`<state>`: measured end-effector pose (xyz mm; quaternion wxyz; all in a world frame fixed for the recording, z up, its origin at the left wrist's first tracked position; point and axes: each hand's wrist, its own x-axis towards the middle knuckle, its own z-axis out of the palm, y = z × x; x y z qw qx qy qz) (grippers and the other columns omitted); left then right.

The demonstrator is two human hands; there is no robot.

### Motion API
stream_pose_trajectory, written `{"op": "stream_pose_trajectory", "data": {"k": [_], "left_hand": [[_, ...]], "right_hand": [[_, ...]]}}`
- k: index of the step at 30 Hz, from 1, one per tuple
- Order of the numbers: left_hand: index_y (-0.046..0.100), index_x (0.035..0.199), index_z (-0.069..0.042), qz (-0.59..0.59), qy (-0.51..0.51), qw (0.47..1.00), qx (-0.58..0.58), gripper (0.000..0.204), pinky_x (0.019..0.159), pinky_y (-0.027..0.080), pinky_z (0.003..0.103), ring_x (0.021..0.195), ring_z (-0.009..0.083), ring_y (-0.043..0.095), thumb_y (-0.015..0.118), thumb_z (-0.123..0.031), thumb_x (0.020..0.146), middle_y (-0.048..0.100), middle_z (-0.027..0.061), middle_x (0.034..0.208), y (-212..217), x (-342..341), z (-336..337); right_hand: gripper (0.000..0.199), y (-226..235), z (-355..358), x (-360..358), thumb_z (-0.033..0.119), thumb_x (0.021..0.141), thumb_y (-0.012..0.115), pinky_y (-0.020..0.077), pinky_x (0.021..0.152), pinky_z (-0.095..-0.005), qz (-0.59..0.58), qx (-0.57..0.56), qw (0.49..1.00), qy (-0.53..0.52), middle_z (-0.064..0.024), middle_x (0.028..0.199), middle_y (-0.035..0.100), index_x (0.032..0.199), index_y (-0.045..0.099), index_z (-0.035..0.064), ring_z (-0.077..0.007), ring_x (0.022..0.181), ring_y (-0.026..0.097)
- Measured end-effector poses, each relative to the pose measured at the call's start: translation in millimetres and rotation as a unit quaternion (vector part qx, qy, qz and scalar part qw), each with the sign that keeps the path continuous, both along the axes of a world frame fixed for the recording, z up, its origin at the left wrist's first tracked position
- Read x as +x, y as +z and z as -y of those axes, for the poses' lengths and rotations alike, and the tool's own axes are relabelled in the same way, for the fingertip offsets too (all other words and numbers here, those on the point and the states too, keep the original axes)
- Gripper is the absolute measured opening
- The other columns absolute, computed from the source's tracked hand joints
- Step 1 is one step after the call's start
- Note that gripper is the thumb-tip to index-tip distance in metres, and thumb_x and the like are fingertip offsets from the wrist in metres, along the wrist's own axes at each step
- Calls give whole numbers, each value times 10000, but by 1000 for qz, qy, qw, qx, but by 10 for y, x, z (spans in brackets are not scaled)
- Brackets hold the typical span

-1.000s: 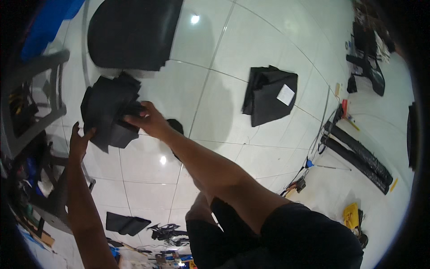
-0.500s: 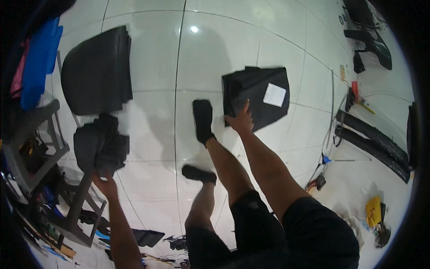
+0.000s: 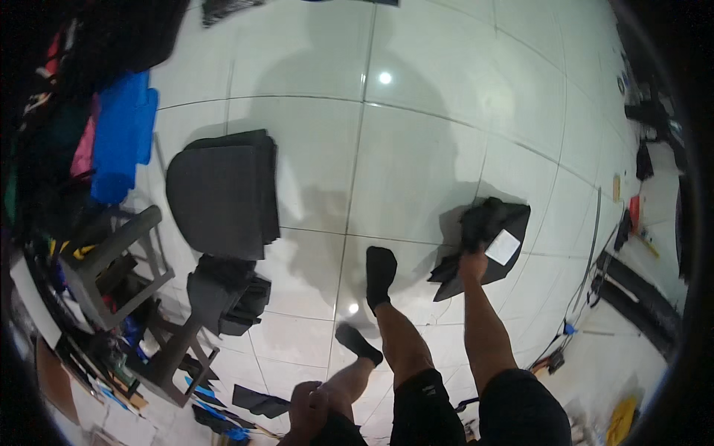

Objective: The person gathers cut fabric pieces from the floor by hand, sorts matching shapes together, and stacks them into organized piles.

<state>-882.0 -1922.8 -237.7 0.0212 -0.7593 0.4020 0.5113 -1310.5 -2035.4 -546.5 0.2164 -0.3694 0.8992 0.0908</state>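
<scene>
My right hand (image 3: 473, 265) is closed on a bunched black fabric piece (image 3: 482, 223), lifted a little off the pile. Beneath it lies a stack of flat black fabric pieces (image 3: 513, 217) on the floor, with a small white square card (image 3: 503, 247) on top. Low in view, my left hand (image 3: 308, 409) is beside my left knee with its fingers curled and nothing visible in them. On the left lie a neat stack of large black panels (image 3: 216, 195) and, just below, a looser pile of smaller black pieces (image 3: 225, 293).
Grey stools (image 3: 111, 271) stand on the left beside a blue folded item (image 3: 123, 141). My black-socked feet (image 3: 381, 275) are on the white tiled floor (image 3: 312, 171) between the piles. Long black strips (image 3: 636, 305) and cords lie at the right. A black flat piece (image 3: 260, 401) lies lower left.
My left hand has left the smaller black pile and come in beside my knee. My right hand has closed on black fabric and raised it. The view has shifted.
</scene>
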Motion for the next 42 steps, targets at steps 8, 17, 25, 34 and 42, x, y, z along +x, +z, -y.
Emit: {"op": "stream_pose_trajectory", "data": {"k": [8, 17, 25, 34, 42], "left_hand": [[589, 928, -55, -35, -102, 993, 47, 190, 804, 457, 386, 918, 288, 596, 635, -170, 784, 636, 132, 947, 200, -64, -419], [594, 999, -62, 5, -85, 988, -131, 216, 763, 468, 484, 884, 386, 574, 583, -181, 820, 596, 182, 947, 185, 509, 261], [542, 1083, -6, 162, -368, 853, -333, 309, 816, 463, 517, 981, 447, 534, 554, -225, 864, 540, 281, 1080, 165, 1228, 124], [591, 1016, -47, 37, 76, 958, -275, 223, 785, 494, 383, 916, 315, 595, 628, -134, 814, 591, 157, 978, 1539, 1728, 1165], [627, 950, -51, 131, 323, 937, 4, 274, 801, 490, 393, 906, 305, 617, 609, -311, 867, 661, 147, 916, 1512, 663, 554]], "right_hand": [[250, 2282, 1144, 864, 153, 802, 583, 491, 717, -401, 175, -226, 956, 72, -243, 851, 656, 944, 619, -49, -396, 847, 644], [343, 3497, 3321, 3486, 67, 666, 683, 511, 773, -407, 307, -311, 814, 382, -206, 922, 647, 993, 611, -5, -383, 901, 618], [506, 4432, 3786, 6355, 198, 830, 594, 444, 914, -426, 300, -250, 573, 721, -158, 1109, 608, 1306, 450, 102, -311, 991, 608], [370, 4643, 2918, 2985, 250, 849, 617, 491, 801, -400, 350, 147, 647, 661, -147, 1018, 650, 1180, 578, 91, -334, 920, 617], [543, 4566, 3934, -390, 456, 815, 650, 497, 840, -379, 88, 317, 816, 476, -167, 923, 679, 1197, 551, 83, -308, 928, 637]]}}
